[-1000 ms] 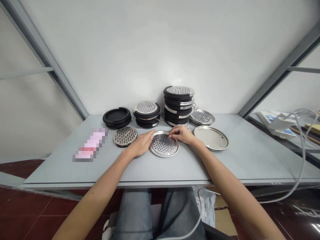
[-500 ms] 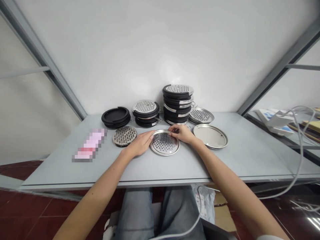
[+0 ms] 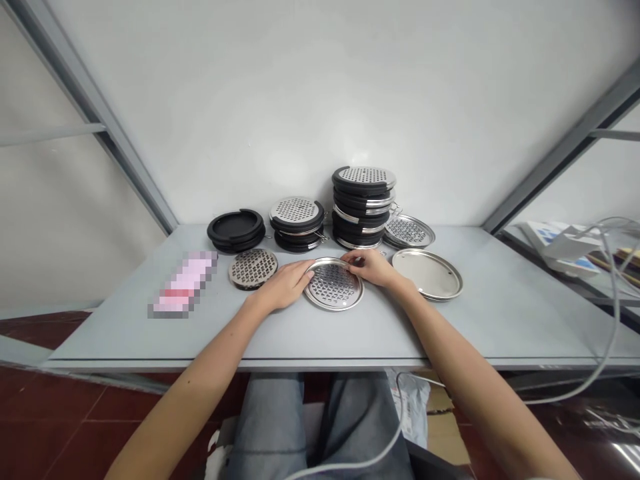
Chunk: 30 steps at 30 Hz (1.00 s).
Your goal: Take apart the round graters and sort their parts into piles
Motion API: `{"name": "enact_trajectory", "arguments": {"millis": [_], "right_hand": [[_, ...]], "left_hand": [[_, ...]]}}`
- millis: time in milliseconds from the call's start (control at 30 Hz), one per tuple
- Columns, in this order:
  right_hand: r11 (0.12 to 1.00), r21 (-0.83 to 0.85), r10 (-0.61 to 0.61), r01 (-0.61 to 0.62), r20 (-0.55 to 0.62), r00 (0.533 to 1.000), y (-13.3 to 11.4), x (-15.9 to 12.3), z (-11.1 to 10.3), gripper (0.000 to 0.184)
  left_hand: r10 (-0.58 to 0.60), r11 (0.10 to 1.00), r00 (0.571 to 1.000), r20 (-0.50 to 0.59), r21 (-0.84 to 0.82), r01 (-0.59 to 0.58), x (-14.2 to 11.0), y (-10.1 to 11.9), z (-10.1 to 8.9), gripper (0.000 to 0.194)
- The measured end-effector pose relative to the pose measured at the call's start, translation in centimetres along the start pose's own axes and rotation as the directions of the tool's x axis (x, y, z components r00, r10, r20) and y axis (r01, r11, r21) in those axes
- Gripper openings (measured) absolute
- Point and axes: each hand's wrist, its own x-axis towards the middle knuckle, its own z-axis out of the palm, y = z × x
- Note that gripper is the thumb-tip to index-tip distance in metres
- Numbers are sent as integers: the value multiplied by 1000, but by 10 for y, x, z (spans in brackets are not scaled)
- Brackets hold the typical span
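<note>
A round metal grater plate (image 3: 334, 288) with a raised rim lies on the table in front of me. My left hand (image 3: 285, 287) holds its left edge, the thumb over the rim and the fingers along the outside. At the upper right edge, my right hand (image 3: 371, 265) pinches the rim between thumb and fingers. To the left of it rests a smaller stack of perforated grater discs (image 3: 253, 268), close to my left hand. Shallow round metal trays (image 3: 429, 272) sit just right of my right hand.
Along the wall stand black rings (image 3: 236, 230), a short stack of black-rimmed graters (image 3: 297, 223), a taller stack (image 3: 364, 207) and another metal grater plate (image 3: 409, 231). A blurred pink item (image 3: 185, 283) lies at left. A white cable (image 3: 607, 333) hangs at the right.
My left thumb has come over onto the grater plate's rim. My right hand keeps its grip at the upper right edge. The whole view has shifted slightly.
</note>
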Motion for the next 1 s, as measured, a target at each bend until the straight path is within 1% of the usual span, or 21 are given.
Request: {"name": "enact_trajectory", "arguments": {"millis": [267, 433, 667, 733, 867, 1000], "right_hand": [[999, -31, -24, 24, 4, 1000, -4, -2, -2, 20], [998, -38, -39, 39, 7, 999, -5, -2, -2, 22], [992, -107, -56, 60, 36, 998, -7, -3, -4, 22], [989, -129, -60, 66, 45, 997, -8, -3, -5, 22], [982, -168, -75, 84, 57, 996, -9, -3, -5, 23], [976, -196, -82, 91, 54, 995, -10, -3, -5, 22]], "left_hand": [[24, 1000, 1000, 1, -4, -24, 0, 4, -2, 44], [18, 1000, 1000, 3, -5, -18, 1, 4, -1, 44], [22, 1000, 1000, 7, -21, -22, 0, 6, -3, 44], [30, 999, 999, 23, -12, -29, -1, 6, -4, 50], [10, 999, 998, 55, 47, -12, -2, 2, -4, 73], [-3, 997, 997, 80, 77, -3, -1, -1, -2, 82]]}}
